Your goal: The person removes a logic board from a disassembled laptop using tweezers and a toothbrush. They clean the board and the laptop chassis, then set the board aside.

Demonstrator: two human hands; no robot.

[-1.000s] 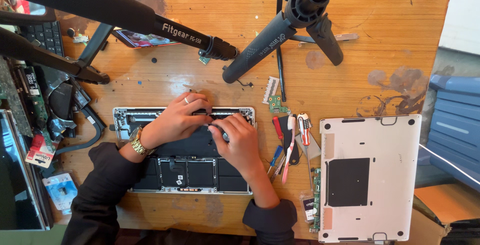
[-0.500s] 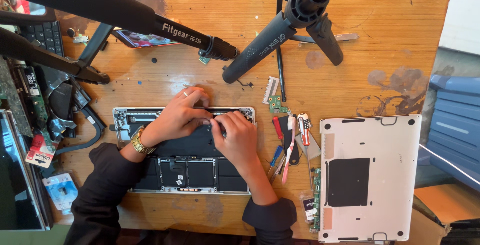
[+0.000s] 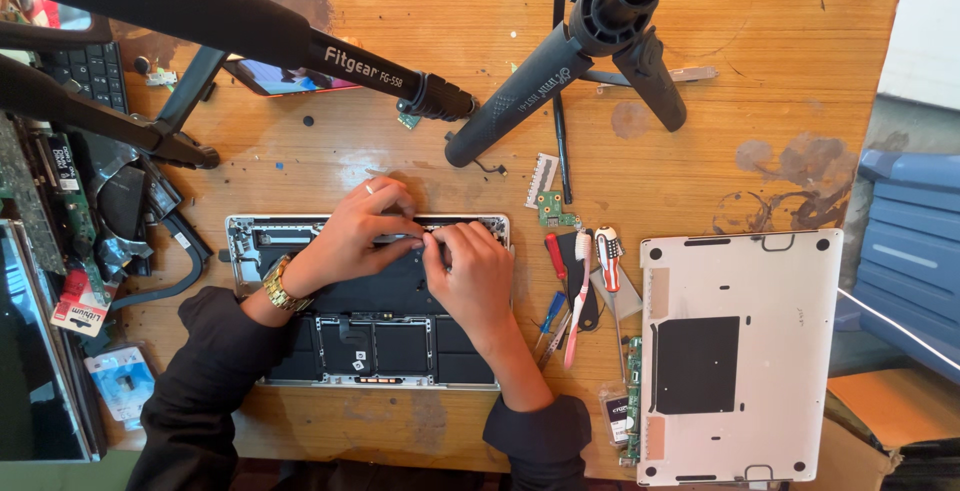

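Head view: we see one opened laptop (image 3: 370, 336) on the bench (image 3: 420, 151), holding dark battery cells. Left hand (image 3: 355, 236) and right hand (image 3: 475, 276) fingers pressed together, pinching a thin part at its upper edge. One detached bottom cover (image 3: 740, 351) lies right of the fingers.

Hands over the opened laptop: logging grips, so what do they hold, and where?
Cannot be told: left hand and right hand meet fingertips on the laptop; nothing held shows.

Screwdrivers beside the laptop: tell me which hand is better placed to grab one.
Probably the right hand. It rests on the open laptop at its right edge, next to the screwdrivers. The left hand lies farther left, across the laptop's middle.
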